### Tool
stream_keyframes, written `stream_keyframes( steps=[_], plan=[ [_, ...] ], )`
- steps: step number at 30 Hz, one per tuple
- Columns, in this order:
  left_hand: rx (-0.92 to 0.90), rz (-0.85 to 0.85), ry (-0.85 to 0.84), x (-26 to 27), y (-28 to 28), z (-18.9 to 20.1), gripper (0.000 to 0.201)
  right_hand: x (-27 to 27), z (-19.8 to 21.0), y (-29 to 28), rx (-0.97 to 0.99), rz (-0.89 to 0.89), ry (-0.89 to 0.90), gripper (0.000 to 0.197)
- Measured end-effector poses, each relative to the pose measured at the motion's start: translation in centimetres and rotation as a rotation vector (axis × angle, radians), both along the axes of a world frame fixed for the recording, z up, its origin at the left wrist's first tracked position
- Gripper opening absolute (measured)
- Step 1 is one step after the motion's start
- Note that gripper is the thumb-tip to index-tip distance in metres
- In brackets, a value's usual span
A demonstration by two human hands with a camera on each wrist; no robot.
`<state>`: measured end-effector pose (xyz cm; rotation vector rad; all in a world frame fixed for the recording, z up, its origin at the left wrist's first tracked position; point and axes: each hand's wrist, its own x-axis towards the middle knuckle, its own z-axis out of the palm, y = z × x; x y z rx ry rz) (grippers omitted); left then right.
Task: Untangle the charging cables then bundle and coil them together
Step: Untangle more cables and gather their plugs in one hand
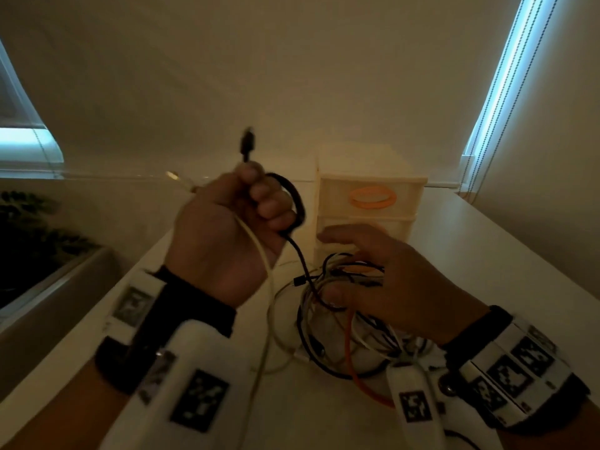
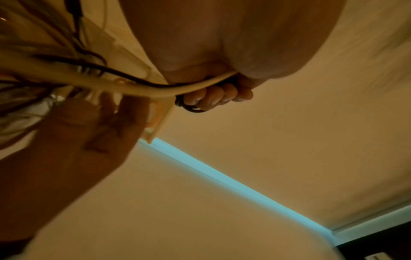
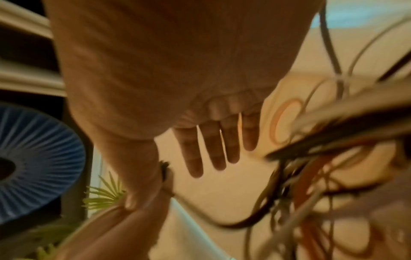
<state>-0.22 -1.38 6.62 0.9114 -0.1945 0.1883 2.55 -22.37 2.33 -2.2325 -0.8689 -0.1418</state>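
While the tangle of cables (image 1: 344, 306) lies on the pale tabletop (image 1: 487, 254), the left hand (image 1: 227, 232) is raised above it, fist closed round a black cable (image 1: 293, 196) and a white cable (image 1: 256, 254). The right hand (image 1: 389, 280) rests with straight, spread fingers on the tangle. Behind stands a cream drawer unit (image 1: 370, 190) against a plain wall (image 1: 292, 76); a plant (image 1: 29, 228) sits left, window blinds (image 1: 506, 76) right.

A cream drawer unit (image 1: 370, 190) with orange handles stands on the white worktop (image 1: 487, 254); a leafy plant (image 1: 29, 228) sits left. A blue ribbed fan (image 3: 33, 158) shows in the right wrist view.
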Motion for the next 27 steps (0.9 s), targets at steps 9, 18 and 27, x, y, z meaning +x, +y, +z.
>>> stream_keyframes(
  steps=[9, 18, 27],
  plan=[
    [-0.334, -0.343, -0.04, 0.6, 2.4, 0.2, 0.018, -0.5, 0.2, -0.5, 0.149, 0.089, 0.154, 0.028],
    [0.379, -0.5, 0.131, -0.9, -1.4, -2.8, 0.025, 0.8, -0.4, 1.0, 0.371, -0.19, -0.228, 0.017],
    [0.005, -0.171, 0.157, 0.7, -2.3, -4.1, 0.033, -0.7, -1.2, 1.4, 0.322, 0.073, 0.053, 0.014]
  ],
)
